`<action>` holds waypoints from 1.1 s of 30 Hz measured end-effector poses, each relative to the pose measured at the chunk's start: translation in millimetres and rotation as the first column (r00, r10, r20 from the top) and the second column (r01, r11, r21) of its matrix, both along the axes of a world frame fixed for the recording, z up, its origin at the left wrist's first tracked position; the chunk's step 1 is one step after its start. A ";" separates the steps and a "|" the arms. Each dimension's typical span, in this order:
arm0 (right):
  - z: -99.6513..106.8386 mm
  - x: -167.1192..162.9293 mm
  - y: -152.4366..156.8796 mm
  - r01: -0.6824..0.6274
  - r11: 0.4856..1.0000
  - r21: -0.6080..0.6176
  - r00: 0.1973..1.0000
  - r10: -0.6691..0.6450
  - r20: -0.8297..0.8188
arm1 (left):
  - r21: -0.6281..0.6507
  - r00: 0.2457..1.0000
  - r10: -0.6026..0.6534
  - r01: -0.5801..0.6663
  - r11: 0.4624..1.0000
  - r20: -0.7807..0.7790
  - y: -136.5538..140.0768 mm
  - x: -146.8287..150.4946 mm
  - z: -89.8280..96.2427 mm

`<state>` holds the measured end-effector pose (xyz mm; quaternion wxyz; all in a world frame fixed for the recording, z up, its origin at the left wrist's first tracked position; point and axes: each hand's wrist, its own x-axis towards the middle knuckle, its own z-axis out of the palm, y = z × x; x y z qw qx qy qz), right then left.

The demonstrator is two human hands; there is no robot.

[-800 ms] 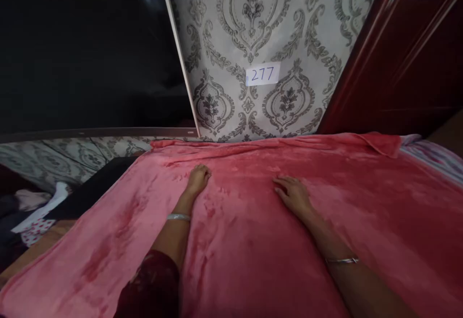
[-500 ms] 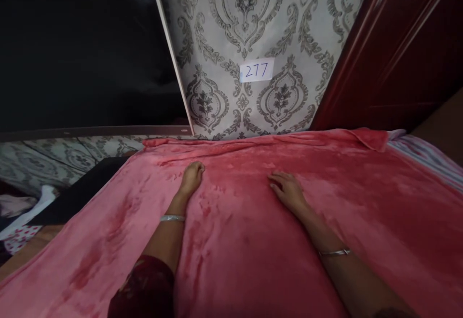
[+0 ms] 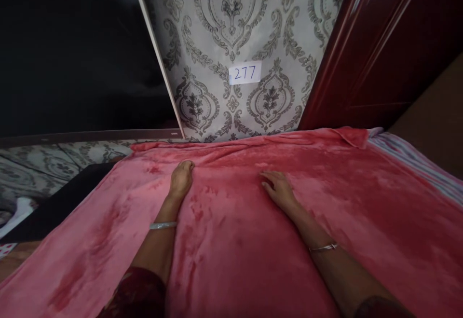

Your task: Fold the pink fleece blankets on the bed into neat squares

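Observation:
A pink-red plush blanket (image 3: 231, 241) lies spread out in front of me. On its left side my left hand (image 3: 181, 178) rests with the fingers curled under and closed on the blanket's fabric; the fingertips are hidden. My right hand (image 3: 279, 188) lies on the blanket to the right, fingers stretched toward the middle and the thumb a little apart. A faint crease runs across the cloth between the two hands. Bunched folds (image 3: 235, 144) line the far edge of the blanket, beyond both hands.
A large dark screen (image 3: 79, 57) stands at the left, above a black surface (image 3: 61, 202). Patterned wallpaper (image 3: 213, 43) with a paper label (image 3: 245, 72) reading 277 is straight ahead. A dark red wooden panel (image 3: 361, 52) rises at the right, near striped cloth (image 3: 415, 156).
The view has shifted slightly, so the screen, label and both hands appear further left. Against the blanket, the hands stay nearly where they were, with the same finger shapes.

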<state>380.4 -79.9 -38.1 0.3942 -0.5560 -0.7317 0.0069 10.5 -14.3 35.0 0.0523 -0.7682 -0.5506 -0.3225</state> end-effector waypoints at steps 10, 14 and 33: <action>10.8 -6.1 -7.1 -0.026 0.996 0.087 1.000 0.027 -0.012 | 0.114 0.998 0.057 -0.056 0.992 -0.004 -7.4 -0.7 5.3; 28.1 -17.2 -10.8 -0.010 0.997 0.079 0.998 0.005 0.063 | 0.180 0.997 0.075 -0.075 0.981 0.004 -9.3 0.9 8.8; 32.3 -42.4 -5.3 -0.072 0.991 0.115 0.996 0.065 0.065 | 0.131 0.995 0.093 -0.089 0.987 -0.023 -14.1 3.3 12.3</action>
